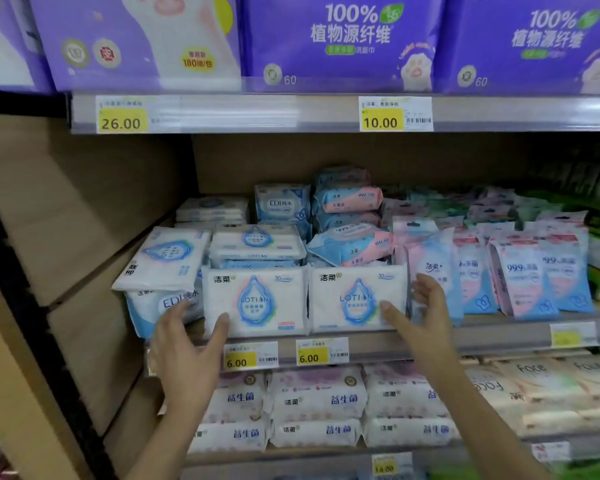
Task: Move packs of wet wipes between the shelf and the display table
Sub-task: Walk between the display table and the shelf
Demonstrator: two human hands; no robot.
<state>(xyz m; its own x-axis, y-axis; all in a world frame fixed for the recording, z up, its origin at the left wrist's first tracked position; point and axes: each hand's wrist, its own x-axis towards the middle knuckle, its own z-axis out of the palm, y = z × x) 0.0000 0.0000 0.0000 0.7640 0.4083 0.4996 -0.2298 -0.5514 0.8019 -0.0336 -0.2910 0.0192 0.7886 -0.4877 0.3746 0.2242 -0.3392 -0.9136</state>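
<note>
Left hand [184,348]: spread and relaxed. The thumb lies on the lower front of the left Lotion pack [257,299] and the fingers reach past its left edge, in front of the EDI pack [160,306]. It touches the pack and grips nothing.
Right hand [426,320]: the thumb rests on the front of the right Lotion pack [354,299], fingers at its right edge. The blur hides whether they have closed round that edge, so I cannot tell.
Lotion packs: two white packs stand upright, side by side and touching. They sit at the front lip of the middle shelf [482,337], above the 6.00 price tags [250,355].
Behind them: a stack of flat Lotion packs [257,242], with blue-and-pink packs [352,199] piled toward the back.
Top shelf: large purple packs [343,39].
Display table: not in view.
Progress: both front packs rest on the shelf with neither lifted. This looks like either the start of a pickup or the end of a placement. The shelf holds many packs, so much of the moving likely remains.
</note>
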